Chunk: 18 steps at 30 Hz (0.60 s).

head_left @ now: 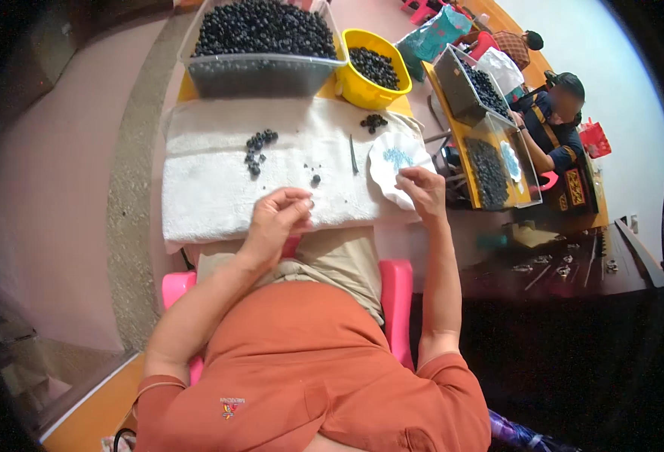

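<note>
In the head view the left hand (pixel 279 215) is curled nearly closed over the white towel (pixel 211 188) on the desk, its fingertips pinched on something too small to make out, while the right hand (pixel 422 188) is partly closed, its fingertips touching the near edge of a white scalloped plate (pixel 392 158) with a blue patch. Just beyond the left hand lie loose dark round berries (pixel 258 149) and a thin dark tool (pixel 353 154). Farther off stand a clear tub (pixel 260 75) and a yellow bowl (pixel 362 90), both full of berries; to the right another person sits at more tubs.

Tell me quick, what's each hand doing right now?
Left hand: fingers pinched together over the white towel; contents too small to tell.
Right hand: curled, touching the white dish.
</note>
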### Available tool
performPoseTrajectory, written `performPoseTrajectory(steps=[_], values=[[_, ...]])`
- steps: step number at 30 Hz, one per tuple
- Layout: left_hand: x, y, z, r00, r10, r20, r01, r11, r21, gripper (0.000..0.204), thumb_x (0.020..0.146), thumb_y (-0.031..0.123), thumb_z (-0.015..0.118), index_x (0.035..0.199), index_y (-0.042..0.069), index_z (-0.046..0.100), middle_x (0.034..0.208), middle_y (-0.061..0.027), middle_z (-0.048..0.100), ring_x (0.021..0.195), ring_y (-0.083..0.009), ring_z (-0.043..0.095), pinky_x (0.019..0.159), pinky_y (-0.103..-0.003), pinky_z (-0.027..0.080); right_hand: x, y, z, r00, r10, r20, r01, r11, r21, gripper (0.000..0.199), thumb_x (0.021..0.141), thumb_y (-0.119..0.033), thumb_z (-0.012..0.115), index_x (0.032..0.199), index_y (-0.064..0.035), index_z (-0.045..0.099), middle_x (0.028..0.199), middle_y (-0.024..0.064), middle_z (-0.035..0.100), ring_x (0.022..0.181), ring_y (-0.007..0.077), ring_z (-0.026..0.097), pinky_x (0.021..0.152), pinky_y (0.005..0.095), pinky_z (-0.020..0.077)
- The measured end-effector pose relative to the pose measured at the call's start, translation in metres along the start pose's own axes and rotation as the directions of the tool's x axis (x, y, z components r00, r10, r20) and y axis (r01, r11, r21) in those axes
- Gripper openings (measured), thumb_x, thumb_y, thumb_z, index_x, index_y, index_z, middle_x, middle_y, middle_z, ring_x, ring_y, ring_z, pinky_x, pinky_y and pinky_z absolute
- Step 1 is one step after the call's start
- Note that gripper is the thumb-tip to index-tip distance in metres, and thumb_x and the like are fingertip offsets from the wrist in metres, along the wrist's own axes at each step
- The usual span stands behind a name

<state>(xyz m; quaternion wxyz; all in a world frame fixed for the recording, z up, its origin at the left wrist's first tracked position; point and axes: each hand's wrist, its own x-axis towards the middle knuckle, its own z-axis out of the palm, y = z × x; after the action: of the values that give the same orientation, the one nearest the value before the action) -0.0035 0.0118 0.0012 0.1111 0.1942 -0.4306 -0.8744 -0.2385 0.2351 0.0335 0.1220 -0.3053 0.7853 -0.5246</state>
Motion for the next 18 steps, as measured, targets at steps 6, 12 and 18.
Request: performPoseTrajectory(steps=[6, 12, 18], values=[[0.007, -0.015, 0.023, 0.988, -0.012, 0.152, 0.013, 1.0, 0.0, 0.014, 0.096, 0.018, 0.065, 0.1, 0.005, 0.063, 0.085, -0.001, 0.063, 0.073, -0.0083, 0.061, 0.066, -0.025, 0.056, -0.026, -0.045, 0.028, 0.991, 0.063, 0.121, -0.092, 0.963, 0.253, 0.011, 0.085, 0.007, 0.068, 0.095, 0.0038, 0.068, 0.087, 0.0024, 0.065, 0.08, 0.0089, 0.062, 0.072, 0.0218, 0.0518], [0.029, -0.008, 0.055, 0.955, -0.136, 0.263, 0.121, 0.99, 0.072, 0.019, 0.095, 0.022, 0.066, 0.103, 0.004, 0.065, 0.088, -0.0001, 0.062, 0.075, -0.0077, 0.059, 0.069, -0.025, 0.055, -0.033, -0.051, 0.041, 0.967, -0.112, 0.229, 0.041, 0.955, 0.293, 0.013, 0.083, 0.009, 0.069, 0.094, 0.0034, 0.068, 0.092, 0.005, 0.066, 0.085, 0.0107, 0.061, 0.077, 0.0247, 0.05], [0.041, -0.01, 0.065, 0.898, -0.232, 0.374, 0.214, 0.973, 0.088, 0.024, 0.095, 0.025, 0.067, 0.106, 0.004, 0.065, 0.091, -0.0004, 0.062, 0.077, -0.0083, 0.06, 0.074, -0.026, 0.054, -0.032, -0.04, 0.031, 0.972, -0.11, 0.205, 0.04, 0.947, 0.319, 0.013, 0.083, 0.01, 0.068, 0.095, 0.0045, 0.068, 0.092, 0.0075, 0.066, 0.086, 0.0127, 0.062, 0.077, 0.0256, 0.0506]])
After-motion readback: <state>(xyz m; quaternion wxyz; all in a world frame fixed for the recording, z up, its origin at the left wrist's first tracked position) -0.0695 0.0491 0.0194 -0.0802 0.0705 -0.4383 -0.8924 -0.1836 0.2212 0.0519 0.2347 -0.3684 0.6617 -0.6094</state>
